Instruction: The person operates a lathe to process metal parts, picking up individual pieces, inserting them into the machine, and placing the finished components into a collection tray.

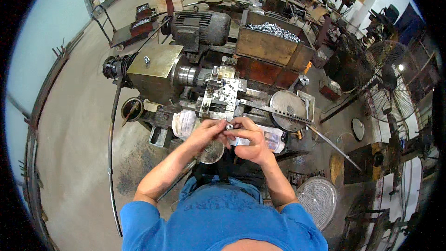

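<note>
My left hand (206,133) and my right hand (251,139) meet in front of a small lathe-like machine (223,90). Between their fingertips is a small silvery metal part (229,127) with a round end and a hole in it. The left thumb and fingers pinch it from one side, while curled right fingers hold it from the other. My fingers cover most of its length. Just beyond the hands lies the machine's metal slide, speckled with dark chips. A cylindrical chuck (187,75) sits to its left.
An electric motor (200,28) stands behind the machine. To its right, a rusty metal bin (269,46) holds many small shiny parts. A long perforated lever (278,111) reaches right over a round plate (290,100). A caged fan (390,81) stands farther right.
</note>
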The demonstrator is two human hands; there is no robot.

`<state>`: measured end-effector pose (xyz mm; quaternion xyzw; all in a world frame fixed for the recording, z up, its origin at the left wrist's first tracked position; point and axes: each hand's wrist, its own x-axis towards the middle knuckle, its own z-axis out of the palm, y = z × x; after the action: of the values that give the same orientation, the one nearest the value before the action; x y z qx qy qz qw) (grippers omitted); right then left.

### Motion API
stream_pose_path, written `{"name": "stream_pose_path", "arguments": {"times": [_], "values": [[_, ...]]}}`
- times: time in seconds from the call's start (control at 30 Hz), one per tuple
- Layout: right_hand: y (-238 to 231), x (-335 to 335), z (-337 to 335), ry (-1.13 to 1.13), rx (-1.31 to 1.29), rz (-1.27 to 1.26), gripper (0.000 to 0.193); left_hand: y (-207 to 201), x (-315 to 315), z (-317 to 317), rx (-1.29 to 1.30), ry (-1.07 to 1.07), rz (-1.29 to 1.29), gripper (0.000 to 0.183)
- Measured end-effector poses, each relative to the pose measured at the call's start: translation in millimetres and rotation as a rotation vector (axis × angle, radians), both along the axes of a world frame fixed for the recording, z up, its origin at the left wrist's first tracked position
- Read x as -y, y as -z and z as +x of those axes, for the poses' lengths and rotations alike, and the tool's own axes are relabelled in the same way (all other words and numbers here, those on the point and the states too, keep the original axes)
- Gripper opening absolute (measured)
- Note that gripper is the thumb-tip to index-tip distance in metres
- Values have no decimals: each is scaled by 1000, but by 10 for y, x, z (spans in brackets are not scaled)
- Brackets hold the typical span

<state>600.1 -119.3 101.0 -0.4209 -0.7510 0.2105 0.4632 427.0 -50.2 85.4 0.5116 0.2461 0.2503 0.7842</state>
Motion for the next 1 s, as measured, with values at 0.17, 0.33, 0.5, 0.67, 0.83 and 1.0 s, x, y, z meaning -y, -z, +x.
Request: {"name": "stream_pose_path", "arguments": {"times": [0.17, 0.33, 0.5, 0.67, 0.83, 1.0], "values": [[-23, -118, -74, -81, 8, 1, 37, 159, -32, -129, 26, 9, -19, 39], [-43, -287, -209, -94, 306, -9, 30, -85, -165, -265, -376, -65, 327, 35], [-324, -839, -348, -266, 448, -67, 32, -279, -359, -798, -427, -177, 457, 26], [-175, -1908, -524, 108, 937, 110, 23, -241, -494, -2082, -703, -775, 509, 26], [78, -2303, -670, 113, 980, -51, 24, 358, -57, -3404, -1552, -899, 937, 33], [170, -2327, -701, 121, 741, -124, 21, 706, 366, -3384, -1354, -903, 464, 34]]}}
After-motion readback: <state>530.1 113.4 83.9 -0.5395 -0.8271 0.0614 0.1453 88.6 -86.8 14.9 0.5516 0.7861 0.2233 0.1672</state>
